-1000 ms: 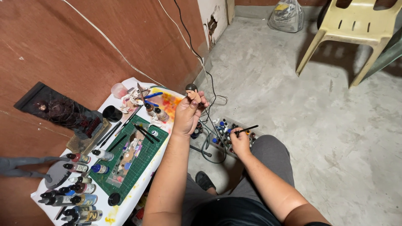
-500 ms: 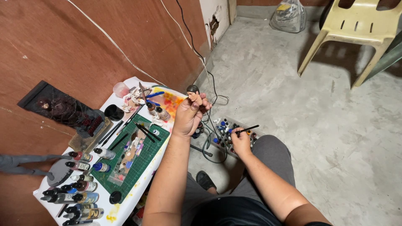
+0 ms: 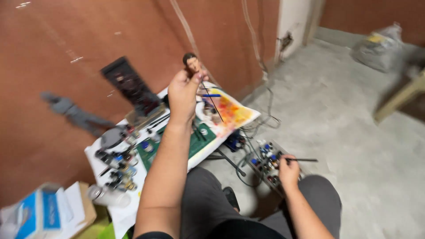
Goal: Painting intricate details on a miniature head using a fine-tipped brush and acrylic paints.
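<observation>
Fingers of the left hand (image 3: pixel 183 93) are closed around a tiny doll head (image 3: pixel 191 63) with dark hair, stuck on a thin stick, and the hand lifts it up high in front of the brown wall (image 3: pixel 66 53). Down low on the other side, the right hand (image 3: pixel 288 170) pinches a thin brush (image 3: pixel 303 159) — its fingers are shut on the handle, and the brush lies almost flat, pointing away to the right. That hand rests over the person's knee, just beside a tray of little paint bottles (image 3: pixel 265 161) that sits on the grey floor (image 3: pixel 354 132). Under the raised hand is a low white counter (image 3: pixel 119 203). On it lies a green mat (image 3: pixel 199 141), and next to the mat is a sheet of paper (image 3: pixel 232 113) with yellow and orange paint splashed on it. More small bottles (image 3: pixel 116 170) stand in a bunch at the near left of the counter. A dark flat stand (image 3: pixel 128 86) leans up at the back by the wall, and a grey toy figure (image 3: pixel 73 110) — quite blurry — lies close to it. Black wires (image 3: pixel 254 128) curl on the floor between the counter and the tray. Far off in the corner sits a plastic bag (image 3: pixel 378 46).
</observation>
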